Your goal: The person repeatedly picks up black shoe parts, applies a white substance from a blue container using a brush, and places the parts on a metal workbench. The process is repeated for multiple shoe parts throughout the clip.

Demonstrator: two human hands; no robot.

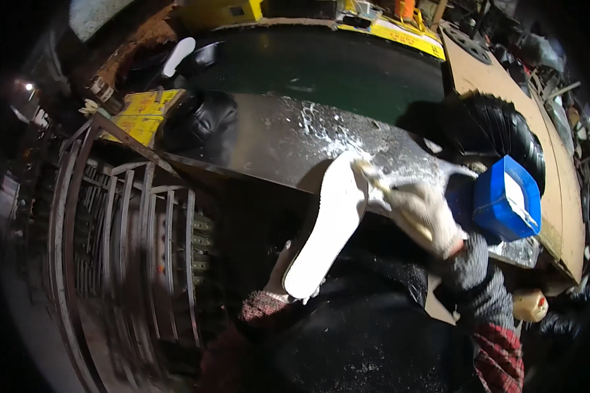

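Note:
A long white shoe sole [329,223] faces up, tilted, over the near edge of the metal-topped bench. My left hand [278,270] grips it from beneath near its lower end; most of the fingers are hidden behind it. In my gloved right hand [421,211] is a brush [373,175], its bristles at the upper right edge of the sole. The brush handle runs back through the closed fingers. To the right of this hand stands a blue plastic tub [488,208] with white stuff inside.
White smears cover the bench top [262,141]. Black shoe parts [206,121] lie on its left, and a black ribbed bundle [498,131] sits at right. A metal rack [147,236] stands at left. Farther back are a yellow box [144,111] and another white sole [179,56].

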